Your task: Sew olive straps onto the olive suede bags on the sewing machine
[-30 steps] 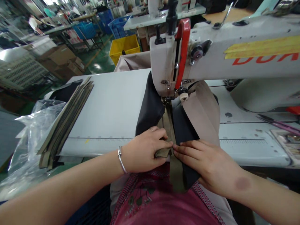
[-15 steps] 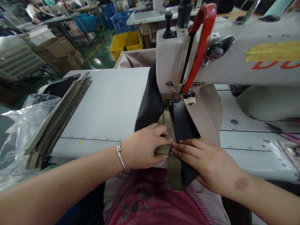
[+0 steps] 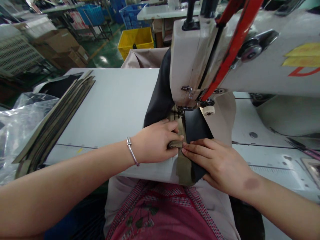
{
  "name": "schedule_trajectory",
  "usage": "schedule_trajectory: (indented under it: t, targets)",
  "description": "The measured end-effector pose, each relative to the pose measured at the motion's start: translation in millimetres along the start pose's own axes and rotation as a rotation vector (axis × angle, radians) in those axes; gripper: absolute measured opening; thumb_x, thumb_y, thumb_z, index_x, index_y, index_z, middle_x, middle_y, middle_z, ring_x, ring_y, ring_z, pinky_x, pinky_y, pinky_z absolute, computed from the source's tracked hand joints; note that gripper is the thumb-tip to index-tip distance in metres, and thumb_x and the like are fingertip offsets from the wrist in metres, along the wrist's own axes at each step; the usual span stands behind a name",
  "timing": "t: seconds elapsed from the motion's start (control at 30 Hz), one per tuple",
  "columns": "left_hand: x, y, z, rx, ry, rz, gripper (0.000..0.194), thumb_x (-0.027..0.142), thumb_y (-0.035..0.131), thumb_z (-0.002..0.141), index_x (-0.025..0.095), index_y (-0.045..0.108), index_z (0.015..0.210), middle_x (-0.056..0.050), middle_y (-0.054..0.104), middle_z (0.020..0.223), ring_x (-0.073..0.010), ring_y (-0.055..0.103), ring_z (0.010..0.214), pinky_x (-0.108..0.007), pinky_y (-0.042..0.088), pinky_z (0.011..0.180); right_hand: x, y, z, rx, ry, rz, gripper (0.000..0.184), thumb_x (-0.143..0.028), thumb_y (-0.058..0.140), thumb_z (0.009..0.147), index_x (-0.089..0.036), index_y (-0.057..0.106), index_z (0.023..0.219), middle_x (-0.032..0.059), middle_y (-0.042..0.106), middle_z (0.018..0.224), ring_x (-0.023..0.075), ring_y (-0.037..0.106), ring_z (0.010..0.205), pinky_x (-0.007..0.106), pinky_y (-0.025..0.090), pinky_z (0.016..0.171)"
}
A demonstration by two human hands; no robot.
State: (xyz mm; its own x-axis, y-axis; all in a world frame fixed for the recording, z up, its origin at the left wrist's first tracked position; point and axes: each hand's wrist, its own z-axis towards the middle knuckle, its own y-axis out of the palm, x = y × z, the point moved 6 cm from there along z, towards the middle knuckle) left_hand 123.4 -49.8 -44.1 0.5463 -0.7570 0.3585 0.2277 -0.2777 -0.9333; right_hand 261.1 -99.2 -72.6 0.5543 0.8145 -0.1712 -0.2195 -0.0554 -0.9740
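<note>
My left hand [image 3: 156,141], with a silver bracelet at the wrist, pinches a folded olive strip [image 3: 184,165] just in front of the sewing machine's presser foot [image 3: 183,110]. My right hand [image 3: 217,163] lies flat on the dark fabric [image 3: 196,125], fingertips touching the strip's right edge. A second dark panel [image 3: 160,96] runs back under the white machine head [image 3: 200,56]. A beige fabric piece [image 3: 222,116] lies to the right of the needle.
A stack of olive and dark strips [image 3: 53,121] lies along the left side of the white table [image 3: 117,100]. Clear plastic wrap [image 3: 15,123] bunches at the far left. A yellow crate [image 3: 135,40] and cardboard boxes [image 3: 60,46] stand behind.
Both hands and the strip have advanced toward the presser foot. My head has moved closer, so the machine head looms larger.
</note>
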Motion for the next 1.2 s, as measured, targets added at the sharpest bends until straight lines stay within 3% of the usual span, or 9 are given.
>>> schedule_trajectory:
  t: [0.2,0.37,0.43,0.53,0.67,0.83,0.9,1.0,1.2]
  targets:
    - [-11.9,-1.9,10.2,0.032,-0.002,0.017,0.026,0.025,0.052,0.088,0.016,0.071,0.103,-0.009,0.061,0.103,-0.0221,0.058,0.101,-0.038,0.047,0.094,3.4,-0.3,3.9,0.02,0.009,-0.005,0.06,-0.017,0.058,0.073,-0.015,0.055,0.133,0.0095,0.058,0.134,0.0293,0.052,0.11,0.046,0.046,0.088]
    - [-19.6,-2.8,14.8,0.043,0.009,0.02,0.027,0.026,0.051,0.089,0.016,0.071,0.104,-0.009,0.061,0.105,-0.0215,0.058,0.104,-0.037,0.046,0.097,14.6,-18.6,15.5,-0.059,0.023,0.164,0.045,-0.043,0.055,0.089,-0.019,0.06,0.126,0.0093,0.062,0.126,0.0262,0.053,0.106,0.043,0.045,0.088]
    - [-20.0,-3.1,15.4,0.042,0.021,0.023,0.026,0.026,0.051,0.089,0.017,0.071,0.102,-0.008,0.061,0.104,-0.0212,0.058,0.103,-0.037,0.047,0.096,25.2,-24.6,25.2,-0.068,0.035,0.201,0.036,-0.042,0.044,0.096,-0.021,0.063,0.118,0.0073,0.065,0.114,0.0232,0.054,0.103,0.04,0.044,0.088]
    - [-19.0,-3.8,15.9,0.043,0.033,0.033,0.023,0.023,0.051,0.088,0.015,0.071,0.097,-0.008,0.061,0.103,-0.0211,0.058,0.102,-0.038,0.046,0.097,39.7,-26.1,43.6,0.003,0.008,0.028,0.034,-0.036,0.037,0.099,-0.017,0.065,0.107,0.0106,0.066,0.109,0.0248,0.054,0.107,0.042,0.04,0.093]
    - [-19.0,-4.1,15.9,0.035,0.028,0.038,0.021,0.021,0.052,0.087,0.014,0.071,0.09,-0.009,0.061,0.105,-0.021,0.057,0.103,-0.038,0.045,0.099,50.3,-15.3,61.0,0.039,-0.122,-0.202,0.04,-0.041,0.037,0.099,-0.013,0.065,0.098,0.0136,0.067,0.101,0.0263,0.057,0.1,0.04,0.039,0.086]
    - [-22.0,-3.3,16.0,0.029,0.015,0.024,0.026,0.022,0.052,0.089,0.015,0.07,0.106,-0.009,0.061,0.107,-0.0206,0.058,0.104,-0.038,0.046,0.097,69.7,-12.6,48.6,-0.205,-0.034,-0.304,0.071,-0.064,0.022,0.096,-0.015,0.066,0.07,0.0102,0.064,0.065,0.0206,0.059,0.068,0.034,0.036,0.066]
    - [-22.7,-2.7,16.0,0.034,0.023,0.03,0.028,0.022,0.052,0.089,0.017,0.069,0.11,-0.009,0.061,0.106,-0.0206,0.058,0.103,-0.039,0.046,0.097,62.7,-16.8,33.0,-0.264,0.005,-0.243,0.072,-0.07,0.024,0.092,-0.015,0.067,0.074,0.0092,0.063,0.066,0.0206,0.059,0.066,0.033,0.036,0.063]
    - [-22.3,-0.1,13.5,0.026,0.038,0.086,0.03,0.023,0.052,0.09,0.017,0.067,0.115,-0.009,0.061,0.108,-0.0211,0.057,0.104,-0.039,0.046,0.098,31.0,-16.9,7.6,-0.243,-0.008,-0.084,0.063,-0.074,0.041,0.084,-0.017,0.065,0.099,0.0081,0.065,0.085,0.0229,0.06,0.075,0.035,0.042,0.064]
    - [-4.2,10.8,-14.3,-0.067,0.123,0.391,0.056,0.023,0.058,0.086,0.008,0.045,0.138,-0.018,0.049,0.137,-0.0281,0.049,0.12,-0.044,0.043,0.101,-15.1,5.6,-23.2,0.032,0.013,-0.159,0.066,-0.056,0.051,0.089,-0.011,0.048,0.137,0.0117,0.06,0.108,0.0258,0.053,0.093,0.04,0.047,0.078]
